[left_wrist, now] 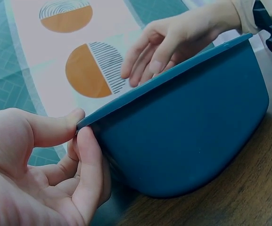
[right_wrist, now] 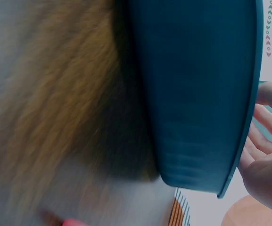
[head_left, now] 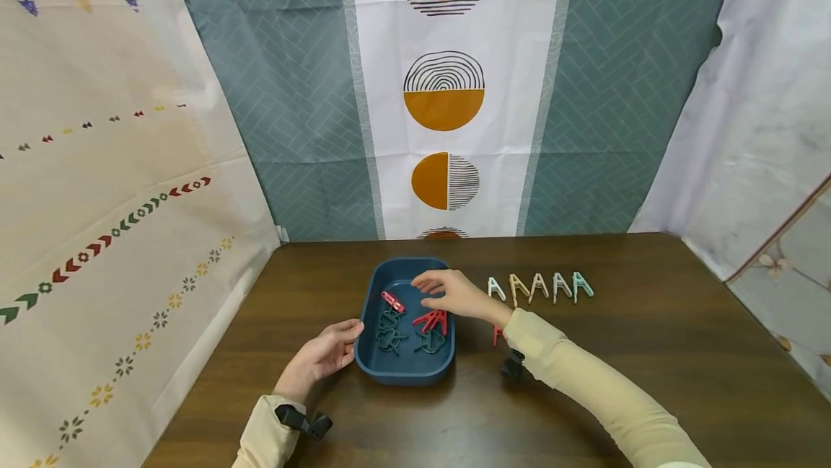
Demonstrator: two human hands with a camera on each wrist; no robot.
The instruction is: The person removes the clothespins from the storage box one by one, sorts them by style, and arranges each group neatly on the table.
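A blue plastic bin (head_left: 405, 379) stands on the table, with red clothespins (head_left: 393, 302) and several dark green looped clips (head_left: 389, 340) lying inside. My left hand (head_left: 330, 350) pinches the bin's rim at its left side between thumb and fingers, as the left wrist view shows up close. Over the bin's right part hovers my right hand (head_left: 457, 295), its fingers loosely bent with nothing seen between them. The left wrist view also shows this right hand (left_wrist: 173, 42) beyond the rim. Part of the bin's right side is hidden under the right hand.
Right of the bin, several clothespins stand in a row: a white one (head_left: 496, 288), a yellow one (head_left: 517, 288), paler ones and a teal one (head_left: 582, 285). A red clothespin (head_left: 498, 335) lies partly hidden by the right wrist. Patterned cloth (head_left: 299, 93) hangs behind the wooden table (head_left: 623, 352).
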